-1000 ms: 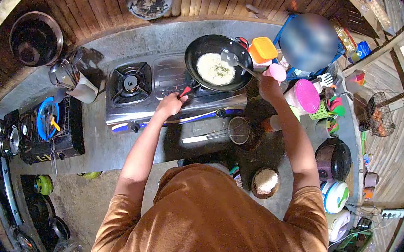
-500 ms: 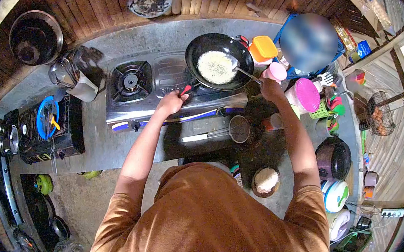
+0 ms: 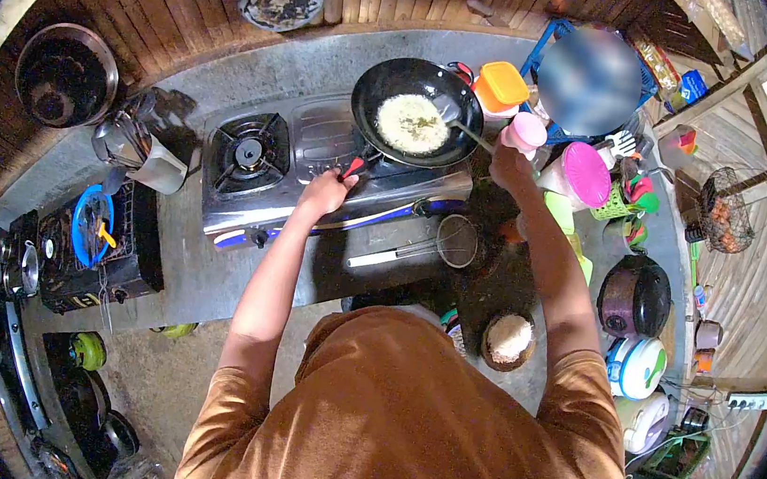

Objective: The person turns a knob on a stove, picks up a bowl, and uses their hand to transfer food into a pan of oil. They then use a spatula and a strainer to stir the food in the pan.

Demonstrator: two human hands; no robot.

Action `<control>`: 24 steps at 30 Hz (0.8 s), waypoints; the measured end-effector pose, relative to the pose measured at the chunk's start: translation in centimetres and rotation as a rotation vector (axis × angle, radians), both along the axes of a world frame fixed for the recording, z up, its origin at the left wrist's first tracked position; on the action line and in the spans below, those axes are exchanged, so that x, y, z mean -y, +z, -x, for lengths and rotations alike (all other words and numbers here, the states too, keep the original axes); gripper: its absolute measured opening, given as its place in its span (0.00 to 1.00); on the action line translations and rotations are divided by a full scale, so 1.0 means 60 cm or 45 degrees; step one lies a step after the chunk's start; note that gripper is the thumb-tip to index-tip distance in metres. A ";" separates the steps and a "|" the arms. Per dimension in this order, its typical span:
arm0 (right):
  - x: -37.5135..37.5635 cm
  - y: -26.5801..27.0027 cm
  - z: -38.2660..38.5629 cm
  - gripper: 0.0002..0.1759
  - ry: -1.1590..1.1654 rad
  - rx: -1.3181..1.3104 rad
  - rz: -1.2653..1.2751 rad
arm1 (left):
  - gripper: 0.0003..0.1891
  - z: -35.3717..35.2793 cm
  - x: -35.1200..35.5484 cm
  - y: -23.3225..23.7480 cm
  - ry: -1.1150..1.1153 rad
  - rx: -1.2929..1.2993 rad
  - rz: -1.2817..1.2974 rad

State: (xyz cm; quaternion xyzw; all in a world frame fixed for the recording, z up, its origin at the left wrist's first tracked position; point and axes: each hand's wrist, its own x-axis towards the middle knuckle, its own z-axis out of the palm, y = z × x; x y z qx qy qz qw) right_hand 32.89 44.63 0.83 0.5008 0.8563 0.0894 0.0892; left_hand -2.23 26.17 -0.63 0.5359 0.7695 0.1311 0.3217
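A black wok rests over the right burner of the silver gas stove. Pale food with small dark bits lies in its bottom. My left hand is closed round the wok's red and black handle at the front. My right hand grips the spatula at the wok's right side, and the spatula's blade touches the right edge of the food.
The left burner is bare. A strainer lies before the stove, with a bowl of white food nearer me. Orange and pink-lidded containers stand right, below a blue crate. A utensil holder stands left.
The spatula's blade has shifted slightly up and left in the wok, and more of the dark bits show together near the food's upper right. The left hand keeps its hold.
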 end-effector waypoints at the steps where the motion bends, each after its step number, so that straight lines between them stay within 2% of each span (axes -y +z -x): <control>1: -0.003 -0.006 0.002 0.16 0.174 0.072 0.101 | 0.31 0.000 -0.001 -0.002 0.020 -0.013 -0.013; 2: -0.002 -0.011 0.000 0.16 0.173 0.070 0.102 | 0.31 0.001 -0.001 -0.003 0.019 -0.015 -0.013; 4: 0.014 0.008 0.008 0.14 0.202 -0.281 0.044 | 0.31 0.002 -0.001 0.002 0.003 0.007 0.015; 5: 0.018 0.017 0.009 0.14 0.203 -0.281 0.045 | 0.31 0.002 0.000 0.005 0.003 0.007 0.016; 7: 0.022 0.029 0.009 0.15 -0.040 -0.412 0.140 | 0.31 0.000 0.002 0.013 0.017 0.017 0.025; 8: 0.023 0.035 0.007 0.15 -0.042 -0.412 0.140 | 0.31 0.001 0.001 0.009 0.015 0.017 0.025; 10: 0.033 0.059 0.008 0.17 -0.030 -0.374 -0.058 | 0.31 0.004 -0.001 0.004 -0.004 0.006 0.016; 11: 0.038 0.070 0.011 0.17 -0.031 -0.379 -0.056 | 0.31 0.006 0.000 0.005 -0.005 0.001 0.018; 13: 0.048 0.084 0.014 0.19 -0.017 -0.194 -0.293 | 0.32 0.004 0.007 0.019 -0.027 0.028 0.027; 14: 0.042 0.075 0.012 0.19 -0.020 -0.198 -0.291 | 0.32 0.007 0.007 0.010 -0.030 0.024 0.029; 16: 0.019 0.048 0.001 0.19 0.137 0.179 -0.366 | 0.35 0.011 0.006 -0.011 -0.040 -0.053 -0.117; 17: 0.017 0.028 -0.005 0.19 0.132 0.177 -0.365 | 0.35 0.011 0.005 -0.016 -0.045 -0.056 -0.117; 19: 0.027 0.003 -0.002 0.09 0.165 -0.262 -0.470 | 0.35 0.015 0.006 -0.010 -0.058 -0.016 -0.038; 22: 0.060 0.004 0.015 0.10 0.241 -0.480 -0.563 | 0.34 0.012 0.013 0.000 -0.078 -0.069 -0.072; 23: 0.077 0.018 0.011 0.11 0.289 -0.371 -0.320 | 0.31 0.010 0.015 0.003 -0.075 -0.046 -0.095; 24: 0.084 0.016 0.013 0.11 0.271 -0.386 -0.316 | 0.31 0.010 0.018 0.003 -0.092 -0.061 -0.087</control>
